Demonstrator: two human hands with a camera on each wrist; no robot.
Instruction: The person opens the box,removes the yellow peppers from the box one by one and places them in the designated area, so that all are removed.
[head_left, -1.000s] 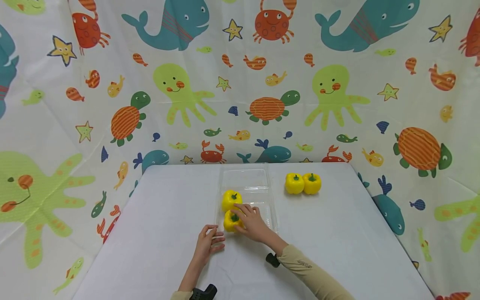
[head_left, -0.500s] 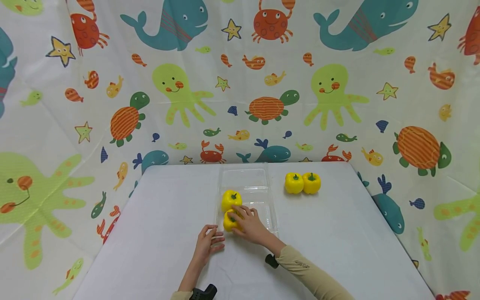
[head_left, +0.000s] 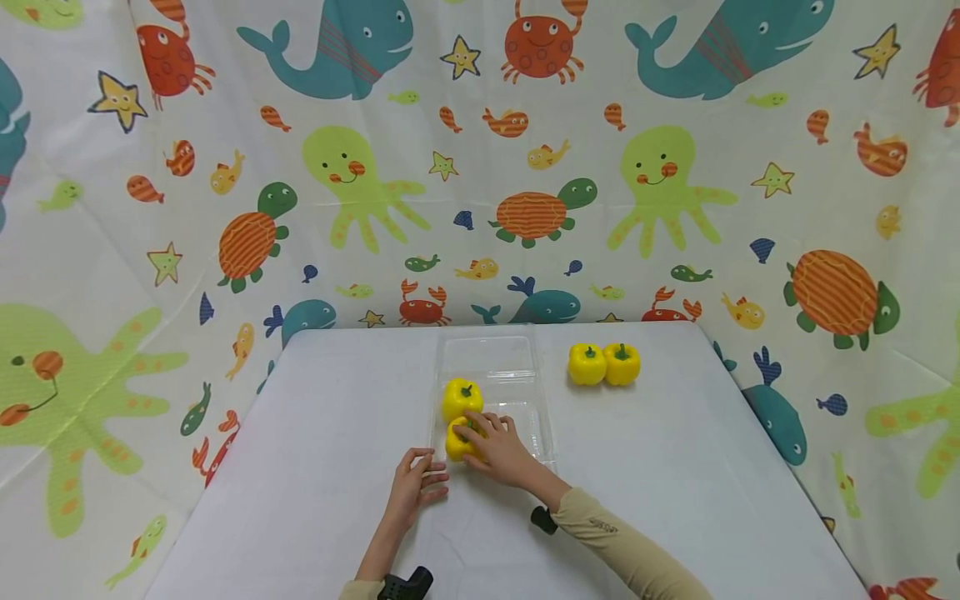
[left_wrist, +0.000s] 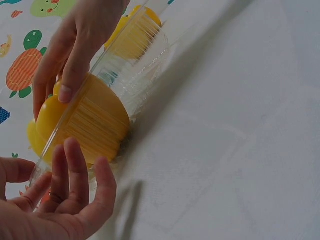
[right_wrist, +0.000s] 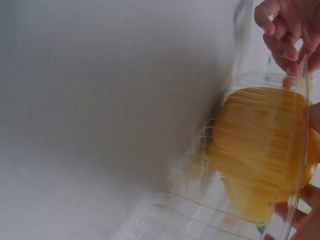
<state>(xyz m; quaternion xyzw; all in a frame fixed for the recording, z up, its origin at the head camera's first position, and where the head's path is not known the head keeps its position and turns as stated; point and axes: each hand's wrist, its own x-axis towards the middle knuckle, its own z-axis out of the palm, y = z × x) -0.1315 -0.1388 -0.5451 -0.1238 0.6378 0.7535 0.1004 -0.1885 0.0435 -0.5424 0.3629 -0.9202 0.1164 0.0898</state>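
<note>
A clear plastic clamshell container (head_left: 531,427) lies with its lid folded back on the white table. Two yellow bell peppers sit along its left side, one behind the other. My right hand (head_left: 501,454) holds the front bell pepper (head_left: 456,443) from above, fingers over its top and thumb on the near side. Just behind it is the other bell pepper (head_left: 461,398). My left hand (head_left: 412,485) pinches the container's front left corner between thumb and index finger, its other fingers spread. In the left wrist view the front pepper (left_wrist: 100,117) shows through the ribbed wall.
Two more yellow bell peppers (head_left: 604,365) stand side by side at the back right of the table (head_left: 637,467). The container's lid (head_left: 487,354) reaches toward the back edge. A curtain (head_left: 465,233) printed with sea animals hangs behind.
My right fingers have shifted slightly left over the front bell pepper and cover more of its top. The left hand stays at the container's corner.
</note>
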